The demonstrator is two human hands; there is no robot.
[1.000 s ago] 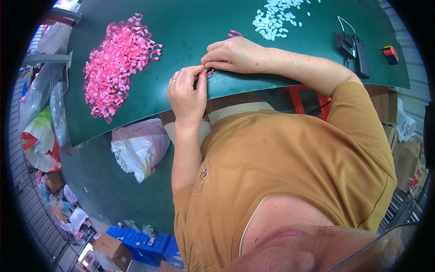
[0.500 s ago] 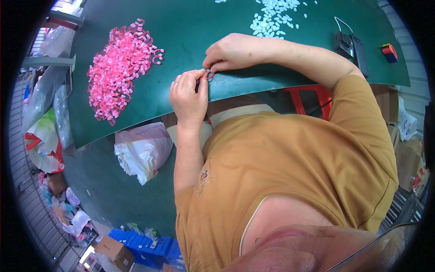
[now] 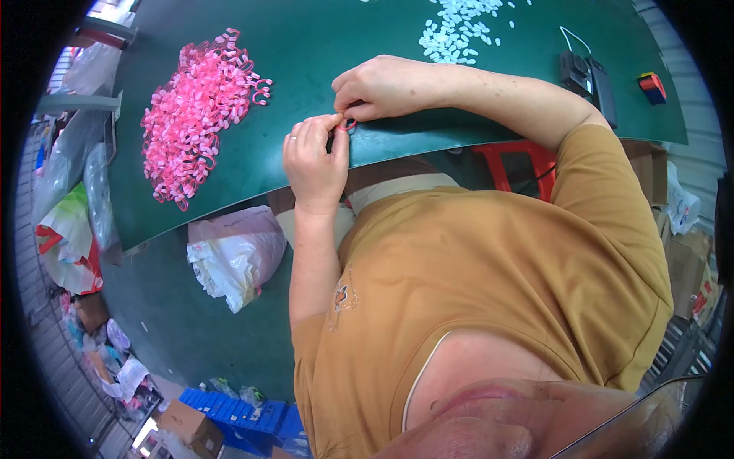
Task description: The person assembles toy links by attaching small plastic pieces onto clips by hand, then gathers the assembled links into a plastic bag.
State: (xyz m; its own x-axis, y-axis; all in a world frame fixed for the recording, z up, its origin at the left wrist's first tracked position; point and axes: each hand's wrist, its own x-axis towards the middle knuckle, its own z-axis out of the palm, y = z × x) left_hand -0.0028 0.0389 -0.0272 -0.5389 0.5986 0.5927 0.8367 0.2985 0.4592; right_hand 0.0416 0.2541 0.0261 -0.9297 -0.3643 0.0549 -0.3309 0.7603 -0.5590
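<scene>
I see the right hand has edged left since the earlier frame, closer to the left hand, which pinches a small pink loop over the green table; whether the right fingers grip it, I can't tell.

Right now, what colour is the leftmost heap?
The heap is bright and pale pink, in head view.

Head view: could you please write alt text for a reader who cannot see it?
A person's left hand and right hand meet at a small pink loop over a green table. A heap of pink pieces lies left; white pieces lie beyond.
</scene>
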